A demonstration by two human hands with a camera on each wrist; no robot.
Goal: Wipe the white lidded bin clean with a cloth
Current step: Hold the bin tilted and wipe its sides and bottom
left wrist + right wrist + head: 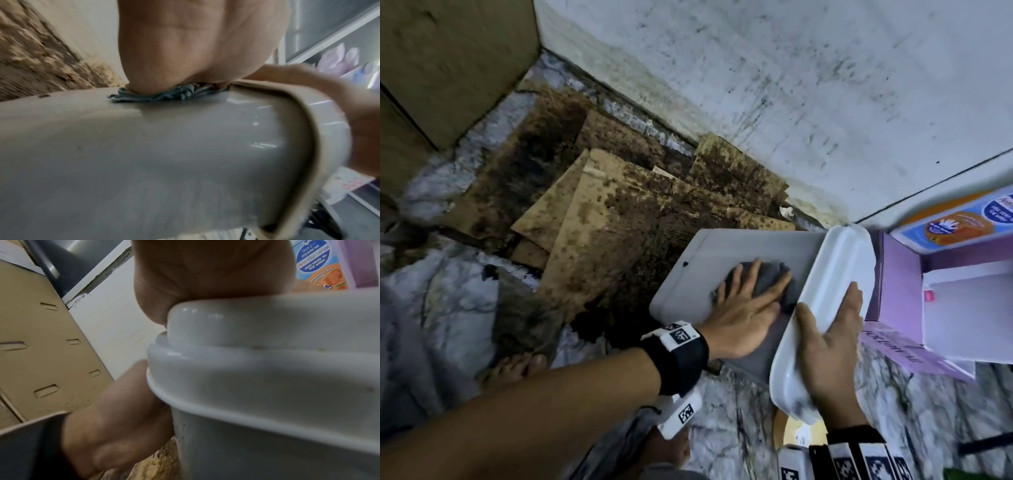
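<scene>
The white lidded bin point(688, 274) lies tipped on its side over the floor, its broad wall facing up and its lid point(832, 308) at the right end. A grey-blue cloth point(767, 277) is bunched on that wall. My left hand point(750, 294) lies flat on the cloth with straight, spread fingers. In the left wrist view the cloth point(164, 95) shows under the palm on the bin point(144, 154). My right hand point(828, 342) holds the lid, thumb on its near rim and fingers over its top. The right wrist view shows the palm against the lid point(257, 340).
Stained, mouldy cardboard sheets point(602, 212) cover the floor left of the bin. A spotted white wall point(791, 85) rises behind. A purple open box point(945, 291) with a printed package stands at the right. My bare foot point(517, 366) is on the marble floor; a brown cabinet point(448, 61) is far left.
</scene>
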